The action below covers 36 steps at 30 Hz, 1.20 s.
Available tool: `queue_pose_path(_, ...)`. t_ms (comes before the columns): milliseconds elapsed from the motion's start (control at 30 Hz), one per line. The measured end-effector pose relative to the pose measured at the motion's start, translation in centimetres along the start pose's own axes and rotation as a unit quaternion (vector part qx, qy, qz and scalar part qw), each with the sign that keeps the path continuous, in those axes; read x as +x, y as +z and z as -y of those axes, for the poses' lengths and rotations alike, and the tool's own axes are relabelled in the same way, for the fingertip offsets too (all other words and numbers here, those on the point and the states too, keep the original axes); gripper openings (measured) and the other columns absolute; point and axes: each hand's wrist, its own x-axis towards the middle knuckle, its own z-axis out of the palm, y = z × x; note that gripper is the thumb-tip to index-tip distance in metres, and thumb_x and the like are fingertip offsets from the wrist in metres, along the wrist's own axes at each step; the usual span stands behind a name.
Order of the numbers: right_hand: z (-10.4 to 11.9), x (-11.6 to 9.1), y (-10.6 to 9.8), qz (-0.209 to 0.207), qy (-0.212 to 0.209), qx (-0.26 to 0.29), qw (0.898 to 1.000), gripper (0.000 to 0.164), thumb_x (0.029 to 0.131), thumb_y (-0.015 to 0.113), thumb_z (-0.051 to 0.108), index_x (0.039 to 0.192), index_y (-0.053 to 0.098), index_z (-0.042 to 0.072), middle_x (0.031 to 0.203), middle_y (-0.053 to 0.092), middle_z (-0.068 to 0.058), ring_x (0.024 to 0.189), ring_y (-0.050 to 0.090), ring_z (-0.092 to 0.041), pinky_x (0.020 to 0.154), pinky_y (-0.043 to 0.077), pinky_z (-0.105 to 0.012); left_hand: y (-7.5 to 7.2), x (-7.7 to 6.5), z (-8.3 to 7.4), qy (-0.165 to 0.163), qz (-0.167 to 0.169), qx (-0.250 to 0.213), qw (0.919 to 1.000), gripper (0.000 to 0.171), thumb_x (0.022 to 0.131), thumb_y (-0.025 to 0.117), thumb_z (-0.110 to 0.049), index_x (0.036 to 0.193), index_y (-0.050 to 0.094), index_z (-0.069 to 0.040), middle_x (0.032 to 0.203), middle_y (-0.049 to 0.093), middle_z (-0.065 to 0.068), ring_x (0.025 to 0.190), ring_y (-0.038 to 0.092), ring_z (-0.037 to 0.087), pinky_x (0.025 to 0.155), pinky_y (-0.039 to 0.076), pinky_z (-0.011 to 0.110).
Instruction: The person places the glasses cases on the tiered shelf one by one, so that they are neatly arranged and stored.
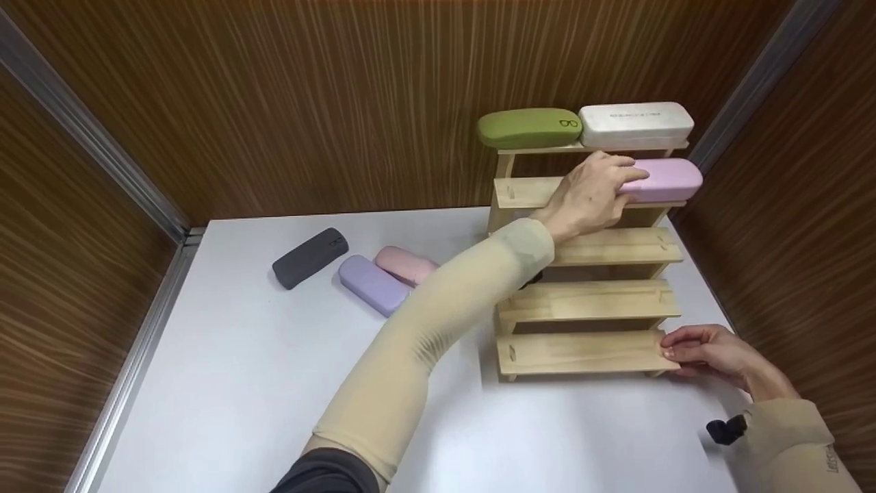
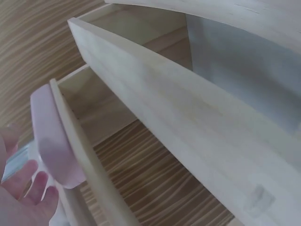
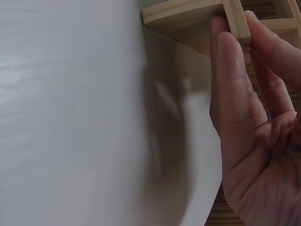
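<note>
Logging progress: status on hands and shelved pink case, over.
Left hand at pink case, second shelf from top. Right hand pinches bottom shelf, right end. Nothing visibly in the way.

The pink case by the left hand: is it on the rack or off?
On. In the head view, the pink case sits on the rack, at the right end of its second-highest shelf.

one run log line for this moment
left hand at lilac-pink case, second shelf from top, hold unclear; right hand pinching bottom shelf; top shelf: green case, white case; table: charcoal case, purple case, pink case
</note>
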Motion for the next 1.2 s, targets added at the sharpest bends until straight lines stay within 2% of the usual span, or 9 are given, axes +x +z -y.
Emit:
queue_pose_path(233, 0.1, 0.4, -0.1, 0.0, -0.002, -0.003, 1.0, 0.031, 0.105, 0.07, -0.002, 0.104, 0.086, 0.025, 0.098, 0.085, 0.012, 0.093, 0.079, -0.004, 0.079, 0.069, -0.025, -1.4, -1.8, 0.9, 0.008, 0.021, -0.048, 0.9986, 0.042, 0.111, 0.072, -0.036, 0.151, 0.073, -0.024, 0.156, 0.072, -0.007, 0.137, 0.066, 0.014, 0.115, 0.048, 0.019)
queue_pose_path(367, 0.3, 0.5, -0.2, 0.002, -0.005, -0.003, 1.0, 0.031, 0.106, 0.07, -0.002, 0.104, 0.086, 0.025, 0.099, 0.086, 0.012, 0.093, 0.08, -0.005, 0.079, 0.069, -0.025, -1.8, -3.1, 1.6, 0.018, 0.011, -0.076, 0.9968, 0.042, 0.11, 0.073, -0.035, 0.15, 0.073, -0.022, 0.153, 0.075, -0.004, 0.133, 0.067, 0.014, 0.111, 0.05, 0.018)
queue_pose_path(467, 0.4, 0.6, -0.1, 0.004, -0.006, -0.006, 1.0, 0.031, 0.106, 0.071, -0.001, 0.104, 0.086, 0.025, 0.1, 0.084, 0.013, 0.093, 0.08, -0.005, 0.08, 0.069, -0.025, -2.0, -4.2, 2.0, 0.039, -0.007, -0.093, 0.9948, 0.042, 0.109, 0.074, -0.034, 0.149, 0.074, -0.019, 0.15, 0.076, -0.001, 0.132, 0.068, 0.016, 0.11, 0.051, 0.02)
queue_pose_path(633, 0.4, 0.6, -0.1, 0.0, -0.005, -0.016, 1.0, 0.029, 0.105, 0.072, 0.0, 0.104, 0.086, 0.026, 0.101, 0.082, 0.015, 0.092, 0.08, -0.005, 0.08, 0.069, -0.025, -2.2, -6.0, 2.7, 0.07, -0.029, -0.112, 0.9908, 0.041, 0.109, 0.075, -0.031, 0.146, 0.076, -0.014, 0.148, 0.078, 0.003, 0.136, 0.069, 0.019, 0.117, 0.051, 0.022)
queue_pose_path(833, -0.1, 0.3, -0.4, 0.005, 0.001, -0.015, 1.0, 0.032, 0.107, 0.069, 0.0, 0.104, 0.086, 0.027, 0.103, 0.079, 0.014, 0.092, 0.08, -0.006, 0.082, 0.069, -0.024, -2.5, -8.1, 3.1, 0.076, -0.024, -0.141, 0.9867, 0.042, 0.109, 0.075, -0.029, 0.146, 0.074, -0.01, 0.151, 0.075, 0.008, 0.148, 0.065, 0.025, 0.134, 0.037, 0.025)
queue_pose_path(1033, -0.4, 0.3, -0.3, 0.005, 0.002, -0.015, 1.0, 0.032, 0.107, 0.069, 0.001, 0.105, 0.086, 0.028, 0.102, 0.081, 0.015, 0.092, 0.079, -0.004, 0.08, 0.068, -0.023, -3.1, -10.5, 3.8, 0.09, -0.035, -0.162, 0.982, 0.042, 0.107, 0.078, -0.027, 0.144, 0.075, -0.009, 0.149, 0.077, 0.01, 0.142, 0.069, 0.026, 0.128, 0.047, 0.029)
queue_pose_path(1200, -0.5, 0.2, -0.4, 0.007, -0.009, -0.017, 1.0, 0.034, 0.108, 0.068, 0.001, 0.106, 0.087, 0.028, 0.101, 0.082, 0.017, 0.091, 0.078, -0.002, 0.08, 0.068, -0.023, -3.7, -13.9, 5.7, 0.089, -0.049, -0.164, 0.9813, 0.041, 0.105, 0.079, -0.026, 0.141, 0.077, -0.007, 0.146, 0.078, 0.012, 0.137, 0.071, 0.028, 0.125, 0.052, 0.032)
